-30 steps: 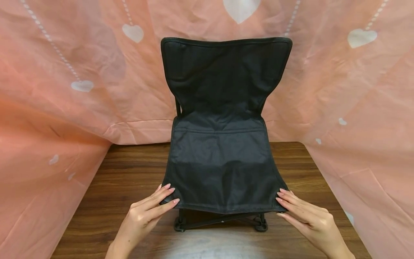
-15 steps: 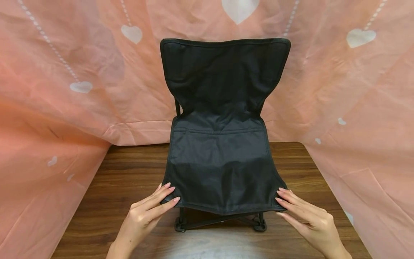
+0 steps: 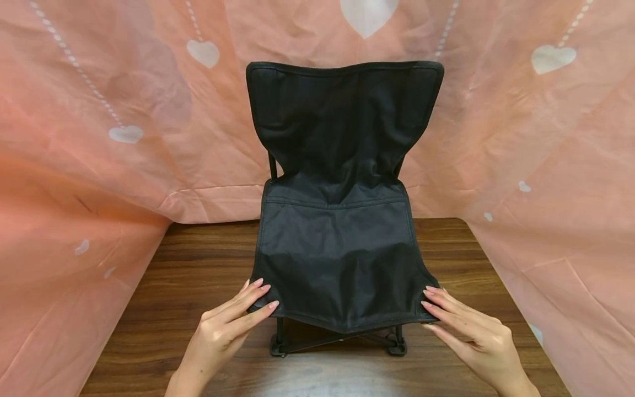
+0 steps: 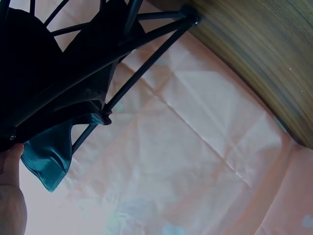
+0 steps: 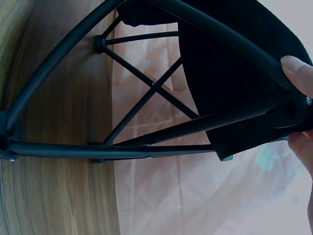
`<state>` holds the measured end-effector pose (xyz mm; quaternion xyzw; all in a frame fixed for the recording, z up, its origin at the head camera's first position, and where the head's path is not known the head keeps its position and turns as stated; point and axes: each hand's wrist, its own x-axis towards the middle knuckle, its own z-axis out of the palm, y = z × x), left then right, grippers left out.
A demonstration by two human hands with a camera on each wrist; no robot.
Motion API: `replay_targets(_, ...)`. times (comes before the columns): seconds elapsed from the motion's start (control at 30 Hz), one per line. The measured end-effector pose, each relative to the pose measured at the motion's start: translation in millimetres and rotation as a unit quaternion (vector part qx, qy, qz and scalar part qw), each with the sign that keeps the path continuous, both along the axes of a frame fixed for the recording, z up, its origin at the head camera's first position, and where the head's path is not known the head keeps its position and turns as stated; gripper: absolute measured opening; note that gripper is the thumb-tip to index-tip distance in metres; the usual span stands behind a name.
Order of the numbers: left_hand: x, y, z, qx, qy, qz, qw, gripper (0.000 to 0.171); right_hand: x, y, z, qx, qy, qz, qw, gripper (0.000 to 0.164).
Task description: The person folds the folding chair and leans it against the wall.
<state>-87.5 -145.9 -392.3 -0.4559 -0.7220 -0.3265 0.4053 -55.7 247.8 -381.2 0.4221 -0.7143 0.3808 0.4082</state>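
A black folding chair with a fabric seat and tall backrest stands unfolded, facing me. My left hand grips its front left seat corner, fingers over the fabric. At the front right corner, my right hand holds on the same way. The right wrist view shows the thumb on one side of the frame corner and a finger on the other. In the left wrist view only part of the left hand shows, at the corner joint. The seat fabric sags between both hands.
The chair's feet stand on a brown wood-grain tabletop. Pink cloth with white hearts hangs behind and on both sides. Crossed black tubes brace the chair underneath.
The seat's front edge sags a little lower in the middle, and the backrest's top edge dips slightly. The front feet and both hands have shifted slightly inward, with the grip kept.
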Motion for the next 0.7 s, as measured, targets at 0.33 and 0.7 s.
replay_targets(0.33,-2.6,4,7.7,0.009,0.001,0.004,1.0,0.023,-5.0,-10,9.6,-0.01,0.014,0.0,1.0,0.033)
replay_targets(0.7,-10.3,19,31.7,0.018,0.045,0.005,0.9988,0.021,-20.4,-30,27.2,-0.025,0.047,0.004,0.999,0.03)
